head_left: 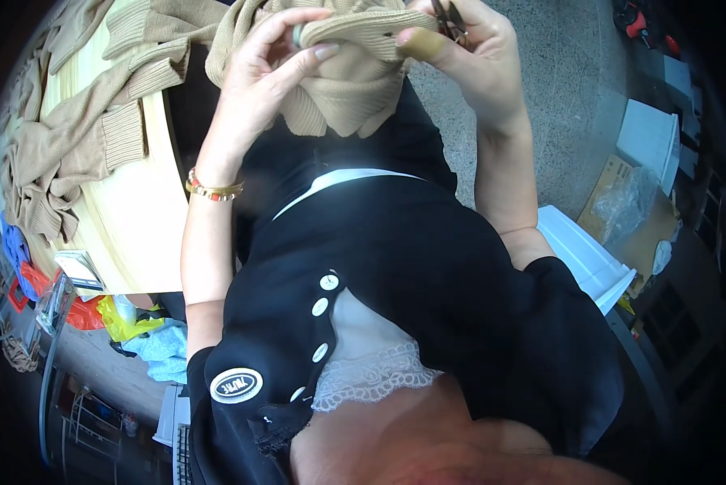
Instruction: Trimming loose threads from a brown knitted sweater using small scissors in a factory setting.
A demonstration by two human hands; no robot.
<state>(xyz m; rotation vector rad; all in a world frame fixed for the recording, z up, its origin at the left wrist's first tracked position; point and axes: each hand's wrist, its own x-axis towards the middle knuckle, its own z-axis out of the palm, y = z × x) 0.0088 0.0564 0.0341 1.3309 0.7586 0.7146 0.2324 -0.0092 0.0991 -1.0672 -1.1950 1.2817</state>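
Observation:
A tan ribbed knit garment (351, 93) is bunched over my lap at the top of the view. My left hand (262, 73) pinches its folded edge between thumb and fingers; a greenish band shows on one finger. My right hand (488, 65) is closed around small dark thread snips (452, 23), whose blades stick up beside the knit. The right thumb, wrapped in a yellowish cover, presses on the garment's edge at the same time. Part of the right fingers lies hidden behind the fabric.
At left, more tan knit pieces (80, 133) lie on a pale wooden table (137, 242). Below it are coloured bags (128, 319) and a light blue cloth (161, 352). White bins (585, 250) and cardboard with clear plastic (626, 206) stand on the speckled floor (569, 89) at right.

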